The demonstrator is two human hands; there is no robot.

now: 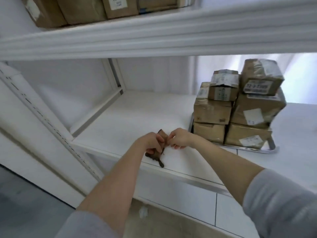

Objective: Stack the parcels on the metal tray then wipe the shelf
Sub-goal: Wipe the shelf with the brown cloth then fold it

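At the far left a white slotted upright (42, 117) carries the shelf (133, 114), whose back left corner and middle show only bare white board. Above it, 4 or so brown boxes (82, 9) sit on the next level up.

The left hand (152, 143) is at the front edge of the shelf, about midway along, with its fingers curled round a small brown cloth (157, 157). 1 dark end of the cloth trails toward the front edge. The right hand (178, 139) is just beside the left one and seems to pinch the cloth's upper corner with thumb and fingertips. The contact is blurred, so that is a judgement.

Further right, the parcels (212, 111) stand on the metal tray (248, 148) in 3 layers, 2 side by side in each, with 1 more narrow one at the back left. The top right parcel leans slightly outward. The tray's front rim lies close to the front edge; whether it rests on the same board or an adjoining surface I cannot tell.

The stacking looks finished and the wiping looks about to start. The cloth is soft, light and limp, so it will bunch up. It is probably best spread or folded flat and pressed under an open palm. The taped cardboard parcels look stiff and light, and the stack could topple if the tray is nudged.
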